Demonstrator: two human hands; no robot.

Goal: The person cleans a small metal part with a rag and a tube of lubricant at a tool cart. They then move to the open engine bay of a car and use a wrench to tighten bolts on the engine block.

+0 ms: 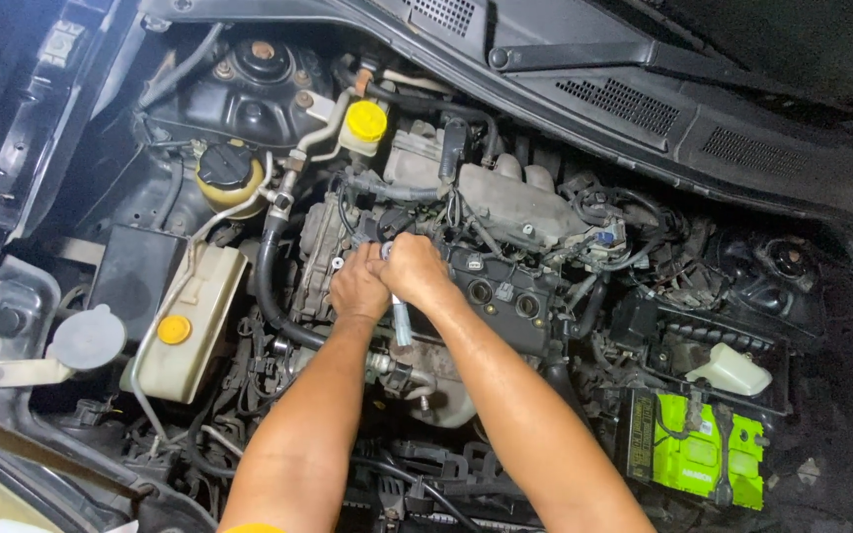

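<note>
Both my hands are over the middle of a car's engine bay. My left hand (358, 288) is closed around a silver wrench (338, 264) whose ring end shows just above the knuckles. My right hand (414, 268) is a fist gripping the top of a metal socket tool (401, 321), whose shaft hangs down below the fist. Both hands touch each other over the left end of the dark valve cover (505, 291). What the tools sit on is hidden by the hands.
A coolant tank with a yellow cap (188, 321) stands at the left. A yellow-capped fluid reservoir (366, 122) is at the back. A green-topped battery (698, 446) sits at the right front. A black hose (271, 286) curves left of my hands. Cowl and wiper (584, 54) run behind.
</note>
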